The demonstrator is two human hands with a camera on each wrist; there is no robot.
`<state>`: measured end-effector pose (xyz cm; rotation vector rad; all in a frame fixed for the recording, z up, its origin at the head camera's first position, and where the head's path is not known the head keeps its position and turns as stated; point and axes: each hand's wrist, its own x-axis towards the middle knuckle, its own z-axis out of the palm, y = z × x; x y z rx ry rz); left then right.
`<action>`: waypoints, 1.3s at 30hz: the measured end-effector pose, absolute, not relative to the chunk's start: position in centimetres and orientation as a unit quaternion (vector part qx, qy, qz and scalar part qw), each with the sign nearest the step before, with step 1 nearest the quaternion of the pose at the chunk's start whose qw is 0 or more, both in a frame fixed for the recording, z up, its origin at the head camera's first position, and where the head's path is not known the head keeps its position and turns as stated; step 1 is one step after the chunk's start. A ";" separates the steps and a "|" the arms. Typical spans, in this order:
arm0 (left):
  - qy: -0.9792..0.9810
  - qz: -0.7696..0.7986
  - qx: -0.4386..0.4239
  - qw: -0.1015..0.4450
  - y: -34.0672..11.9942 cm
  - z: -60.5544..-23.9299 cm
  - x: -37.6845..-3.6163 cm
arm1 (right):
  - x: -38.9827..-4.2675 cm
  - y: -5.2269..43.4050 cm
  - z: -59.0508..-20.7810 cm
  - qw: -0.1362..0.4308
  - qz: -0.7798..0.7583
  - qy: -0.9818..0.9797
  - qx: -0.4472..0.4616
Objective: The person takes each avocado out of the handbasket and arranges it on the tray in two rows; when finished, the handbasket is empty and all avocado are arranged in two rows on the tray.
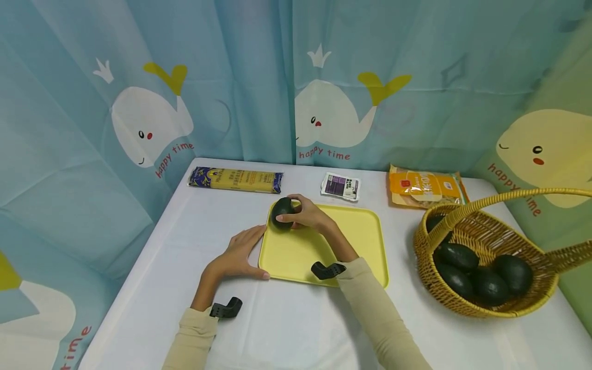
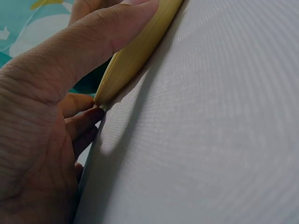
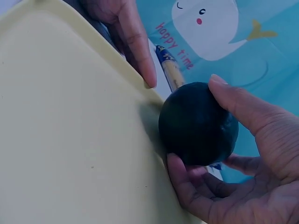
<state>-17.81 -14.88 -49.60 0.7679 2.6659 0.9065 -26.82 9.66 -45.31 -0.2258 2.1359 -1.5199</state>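
In the head view, my right hand holds a dark green avocado over the far left corner of a yellow tray. The right wrist view shows the thumb on one side of the avocado and curled fingers under the other. My left hand lies along the tray's left edge, its fingers extended and thumb spread toward the near corner. Close up in the left wrist view, the thumb and fingertips touch the rim of the tray.
A wicker basket with several avocados stands at the right, its handle arching above. Along the back lie a long blue-and-yellow packet, a small white-and-purple packet and an orange bag. Curtains hang behind the white table.
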 end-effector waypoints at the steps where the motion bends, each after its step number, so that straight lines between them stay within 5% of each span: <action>1: 0.908 0.309 0.262 0.111 -14.9 -49.6 -17.8 | -26.9 9.6 -45.3 0.255 -0.558 0.785 -0.085; 39: 0.905 0.311 0.271 0.106 -14.8 -49.7 -17.8 | -26.5 8.3 -45.0 0.252 -0.547 0.785 -0.145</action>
